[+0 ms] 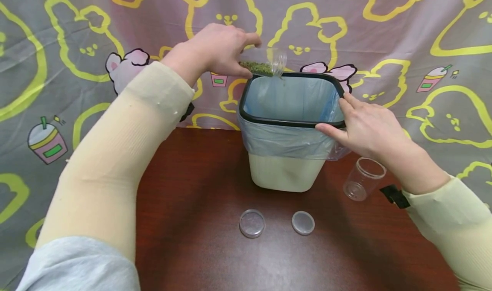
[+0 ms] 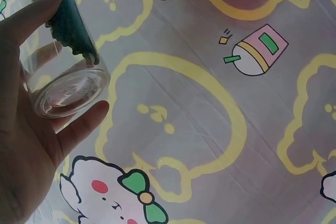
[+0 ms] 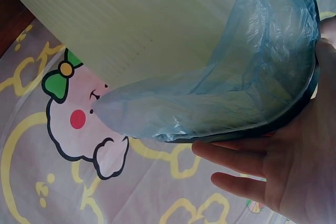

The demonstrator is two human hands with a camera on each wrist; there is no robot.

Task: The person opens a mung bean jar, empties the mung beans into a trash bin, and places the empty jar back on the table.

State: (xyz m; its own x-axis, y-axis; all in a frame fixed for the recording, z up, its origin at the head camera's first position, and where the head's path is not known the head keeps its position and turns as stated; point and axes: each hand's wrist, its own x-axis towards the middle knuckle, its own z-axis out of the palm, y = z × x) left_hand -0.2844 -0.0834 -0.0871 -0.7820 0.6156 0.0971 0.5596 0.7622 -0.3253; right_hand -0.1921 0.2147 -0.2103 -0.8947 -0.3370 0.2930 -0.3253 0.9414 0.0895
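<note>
My left hand (image 1: 223,48) holds a clear plastic jar (image 1: 278,60) on its side, its mouth above the left part of the bin's rim. Small green granules (image 1: 259,68) lie along the lower side of the jar, and a few specks show at its mouth. In the left wrist view the jar's round base (image 2: 71,95) faces the camera. The trash bin (image 1: 286,171) is cream-coloured, with a black rim (image 1: 292,122) and a blue bag (image 1: 284,139) folded over it. At its right front corner my right hand (image 1: 374,122) rests on the rim, fingers fairly straight.
On the dark wooden table (image 1: 200,244) stands a clear jar (image 1: 363,180), right of the bin. Two round clear lids, a left lid (image 1: 252,223) and a right lid (image 1: 303,222), lie in front of the bin. Behind hangs a patterned curtain (image 1: 153,18).
</note>
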